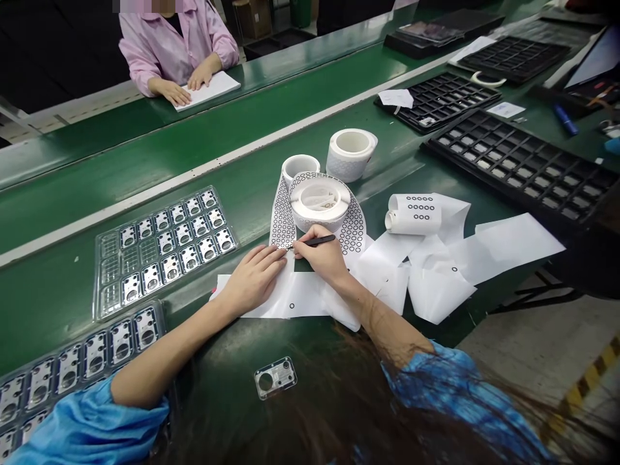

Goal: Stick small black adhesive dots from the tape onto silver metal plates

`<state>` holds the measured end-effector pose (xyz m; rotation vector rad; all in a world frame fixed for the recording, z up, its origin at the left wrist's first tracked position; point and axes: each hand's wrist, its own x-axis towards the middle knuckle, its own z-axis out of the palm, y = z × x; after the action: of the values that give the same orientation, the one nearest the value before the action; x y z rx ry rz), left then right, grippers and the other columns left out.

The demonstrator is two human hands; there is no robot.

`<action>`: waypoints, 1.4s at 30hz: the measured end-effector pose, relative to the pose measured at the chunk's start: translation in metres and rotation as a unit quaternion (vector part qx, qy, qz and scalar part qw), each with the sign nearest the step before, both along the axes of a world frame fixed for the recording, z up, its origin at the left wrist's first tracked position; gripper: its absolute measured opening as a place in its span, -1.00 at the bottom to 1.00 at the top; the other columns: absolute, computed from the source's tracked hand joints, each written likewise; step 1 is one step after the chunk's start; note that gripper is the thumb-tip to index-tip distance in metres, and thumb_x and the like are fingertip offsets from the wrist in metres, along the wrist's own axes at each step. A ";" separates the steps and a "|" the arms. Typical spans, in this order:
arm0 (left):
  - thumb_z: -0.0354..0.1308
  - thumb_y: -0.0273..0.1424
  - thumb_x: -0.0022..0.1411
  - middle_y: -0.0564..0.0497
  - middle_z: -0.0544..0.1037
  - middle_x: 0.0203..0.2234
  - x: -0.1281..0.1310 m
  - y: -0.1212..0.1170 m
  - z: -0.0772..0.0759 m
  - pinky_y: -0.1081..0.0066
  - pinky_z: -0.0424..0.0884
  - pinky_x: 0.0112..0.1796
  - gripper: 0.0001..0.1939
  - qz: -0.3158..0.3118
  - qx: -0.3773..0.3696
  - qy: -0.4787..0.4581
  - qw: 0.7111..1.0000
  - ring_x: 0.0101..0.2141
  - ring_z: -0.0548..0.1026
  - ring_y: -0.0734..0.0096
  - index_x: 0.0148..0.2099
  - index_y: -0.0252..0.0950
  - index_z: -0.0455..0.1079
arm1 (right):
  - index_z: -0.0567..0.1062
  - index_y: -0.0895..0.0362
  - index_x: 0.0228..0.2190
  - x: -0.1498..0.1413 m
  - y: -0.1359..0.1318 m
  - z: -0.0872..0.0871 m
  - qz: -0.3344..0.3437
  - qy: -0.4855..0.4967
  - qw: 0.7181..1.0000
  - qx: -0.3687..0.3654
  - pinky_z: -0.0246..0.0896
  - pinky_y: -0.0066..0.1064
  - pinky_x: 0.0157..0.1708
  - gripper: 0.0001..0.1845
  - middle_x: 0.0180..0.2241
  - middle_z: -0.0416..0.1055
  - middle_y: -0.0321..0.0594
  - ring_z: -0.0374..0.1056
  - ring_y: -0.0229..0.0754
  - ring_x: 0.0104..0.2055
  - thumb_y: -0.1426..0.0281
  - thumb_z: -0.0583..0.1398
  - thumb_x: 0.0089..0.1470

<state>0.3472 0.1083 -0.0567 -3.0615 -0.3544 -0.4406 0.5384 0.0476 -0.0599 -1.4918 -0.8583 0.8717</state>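
My left hand lies flat, fingers stretched out, on a white backing strip printed with rows of small black rings. In my right hand I grip slim black tweezers, their tip by the ring stickers near my left fingertips. Just beyond both hands stands a white roll of the ring strip, its printed tail curving down on both sides. A single metal plate with a large round hole lies on the green bench close to me.
Clear trays of similar plates lie to the left. Two more rolls stand behind the first. Crumpled backing paper spreads to the right. Black compartment trays sit farther right. Across the bench a person in pink rests both hands on paper.
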 end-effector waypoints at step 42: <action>0.01 -0.43 0.41 -0.16 0.55 0.03 -0.049 -0.112 0.048 0.02 0.27 0.23 -0.70 0.051 0.031 0.021 0.998 0.09 0.46 0.04 0.09 -0.41 0.42 | 0.43 0.05 -0.47 -0.020 -0.120 0.063 -0.010 0.039 0.966 0.254 0.50 -0.35 -0.42 -0.77 -0.51 0.47 -0.38 0.48 -0.24 -0.49 0.59 0.33 0.01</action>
<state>0.2978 -0.0033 -0.0087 -2.9712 -0.4848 -0.3759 0.5186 -0.0725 0.0035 -1.0096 -0.9227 0.6276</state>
